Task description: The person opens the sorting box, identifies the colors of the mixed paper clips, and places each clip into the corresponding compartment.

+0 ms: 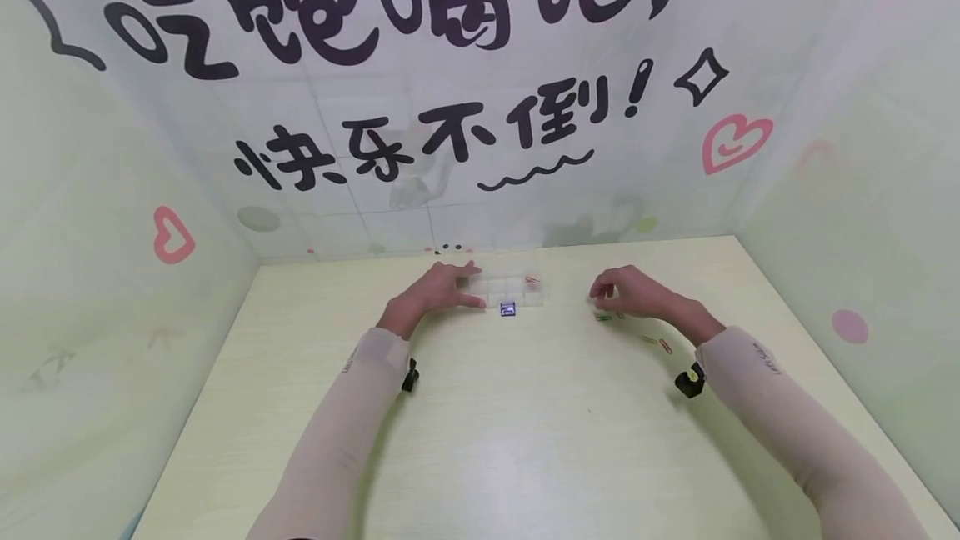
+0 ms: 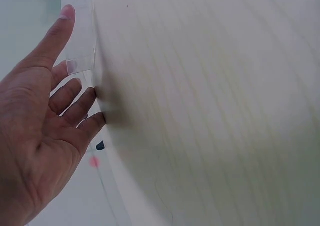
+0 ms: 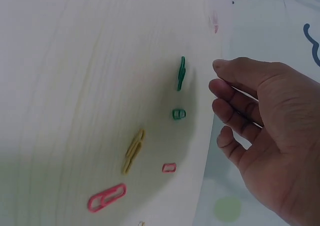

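Note:
A clear compartment box (image 1: pixel 513 290) lies at the far middle of the table, with a red clip in its right cell. My left hand (image 1: pixel 471 285) rests against the box's left end with straight fingers. In the left wrist view, that hand (image 2: pixel 75 66) is spread and its fingertips touch the clear box (image 2: pixel 80 33). My right hand (image 1: pixel 602 295) hovers just above loose paper clips, its fingers loosely curled and holding nothing. Under the right hand (image 3: pixel 220 101) lie a long green clip (image 3: pixel 180 73), a small green clip (image 3: pixel 179 114), a yellow clip (image 3: pixel 133 151) and a pink clip (image 3: pixel 106 197).
A small dark blue object (image 1: pixel 507 308) sits right in front of the box. Painted walls close the pale wooden table (image 1: pixel 525 440) at the back and on both sides. More clips (image 1: pixel 658 343) lie beside my right wrist.

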A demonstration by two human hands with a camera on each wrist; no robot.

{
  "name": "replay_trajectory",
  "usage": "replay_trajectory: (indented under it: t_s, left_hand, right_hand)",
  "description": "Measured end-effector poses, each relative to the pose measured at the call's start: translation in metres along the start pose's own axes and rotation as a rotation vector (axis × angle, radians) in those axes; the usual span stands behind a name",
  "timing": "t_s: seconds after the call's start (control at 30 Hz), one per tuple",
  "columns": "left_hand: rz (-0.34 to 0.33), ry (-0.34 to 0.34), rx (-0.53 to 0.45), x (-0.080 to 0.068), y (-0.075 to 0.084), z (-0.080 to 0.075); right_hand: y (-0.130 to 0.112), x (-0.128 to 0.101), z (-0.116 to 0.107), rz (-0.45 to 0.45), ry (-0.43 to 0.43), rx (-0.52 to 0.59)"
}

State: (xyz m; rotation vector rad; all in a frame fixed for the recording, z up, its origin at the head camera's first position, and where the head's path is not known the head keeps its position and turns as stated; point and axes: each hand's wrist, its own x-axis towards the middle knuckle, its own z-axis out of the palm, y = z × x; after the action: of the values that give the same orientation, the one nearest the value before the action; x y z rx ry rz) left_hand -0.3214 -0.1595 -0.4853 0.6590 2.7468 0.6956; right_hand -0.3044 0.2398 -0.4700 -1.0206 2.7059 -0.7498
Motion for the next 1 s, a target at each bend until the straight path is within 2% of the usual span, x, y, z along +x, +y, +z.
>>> replay_trajectory:
  t_s: [0.17,0.43,1.0]
  left_hand:
    - [-0.013,-0.003,-0.009,0.0,0.0,0.0]
    - [-0.004,-0.002,-0.019,-0.002,0.0,-0.001]
    - [-0.001,-0.003,-0.024,0.0,0.0,-0.001]
  right_hand:
    - [0.006,-0.009,-0.001,0.007,-0.044,0.019]
    - [0.008,-0.017,0.002,0.011,-0.058,0.007]
    - [0.009,-0.015,0.008,0.02,-0.107,0.024]
